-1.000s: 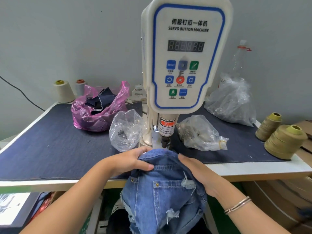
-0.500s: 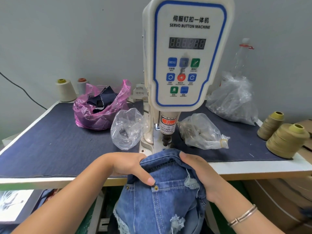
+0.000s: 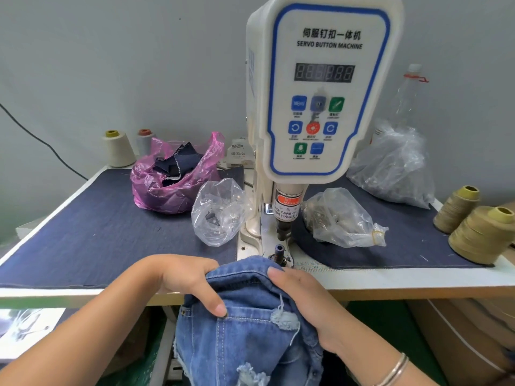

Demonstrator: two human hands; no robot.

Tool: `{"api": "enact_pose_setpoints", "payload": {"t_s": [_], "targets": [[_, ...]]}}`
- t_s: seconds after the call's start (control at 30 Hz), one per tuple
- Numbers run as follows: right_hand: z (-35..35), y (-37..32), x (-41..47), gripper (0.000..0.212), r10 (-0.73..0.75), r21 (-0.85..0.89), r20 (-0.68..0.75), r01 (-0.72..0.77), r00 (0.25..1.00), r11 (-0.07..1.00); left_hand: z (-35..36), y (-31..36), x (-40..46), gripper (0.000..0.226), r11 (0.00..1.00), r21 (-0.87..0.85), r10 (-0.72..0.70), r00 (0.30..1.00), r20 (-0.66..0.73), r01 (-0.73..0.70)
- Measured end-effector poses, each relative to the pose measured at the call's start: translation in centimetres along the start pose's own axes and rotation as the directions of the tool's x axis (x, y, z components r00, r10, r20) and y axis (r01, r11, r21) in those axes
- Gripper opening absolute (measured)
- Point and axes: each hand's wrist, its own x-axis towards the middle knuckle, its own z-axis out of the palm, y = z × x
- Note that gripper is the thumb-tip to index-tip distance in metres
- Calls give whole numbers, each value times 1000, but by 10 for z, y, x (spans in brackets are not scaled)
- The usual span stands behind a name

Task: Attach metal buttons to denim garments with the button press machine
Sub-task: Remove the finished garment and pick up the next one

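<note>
Both hands are on the garment at the bench's near edge: my left hand [image 3: 181,280] grips the bunched waistband of the denim shorts [image 3: 250,330], thumb pressed down onto the cloth by a pocket seam, and my right hand [image 3: 301,296] holds the other side with its fingers curled over the fold. A silver bracelet [image 3: 394,370] sits on the right wrist.

Straight ahead stands the button press machine [image 3: 320,87], its white head and blue-edged panel filling the upper view. Its punch [image 3: 284,229] hangs above the lower die [image 3: 279,250], with open air between them. I see the top of the shorts lying just in front of the die, close but not on it.

The shorts are mid-blue, with pale stitching, a frayed rip near my right hand and ragged hems lower down. Most of the garment hangs below the bench [image 3: 418,282] edge.

On the dark denim mat [image 3: 97,232], a clear plastic bag [image 3: 220,213] slumps just left of the machine base, small dark and metal bits inside. Another clear bag [image 3: 340,221], tied with a rubber band, lies just right of it and holds metal pieces I cannot make out. A pink bag [image 3: 156,188] further back holds dark cloth scraps. A larger clear bag [image 3: 395,171] sits at the back right, a plastic bottle [image 3: 407,98] behind it. Two olive thread cones [image 3: 479,232] stand at the far right, two pale ones [image 3: 118,149] at the back left.
</note>
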Motion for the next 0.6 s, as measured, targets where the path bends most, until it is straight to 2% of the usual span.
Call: {"api": "enact_pose_setpoints", "payload": {"t_s": [0.13,0.27,0.33,0.43,0.5,0.6], "targets": [[11,0,0,35,-2,-140,96,16,995,990,-10,4,-15,31,998,62,-15,1000,-17,16],[14,-3,6,25,-28,-180,66,39,997,983,-13,10,-23,23,997,72,42,998,-43,-39],[15,-5,6,35,-18,-186,112,38,994,982,-16,11,-26,37,989,31,145,981,-131,-143],[12,-11,2,60,7,-220,247,49,969,974,-28,7,-31,57,957,-34,271,930,-249,-288],[5,-15,-1,68,28,-288,320,69,947,955,-33,10,-39,50,933,-37,336,906,-256,-357],[-7,-19,-7,57,136,-525,348,72,928,848,-42,18,-54,22,877,-20,451,839,-303,-479]]}}
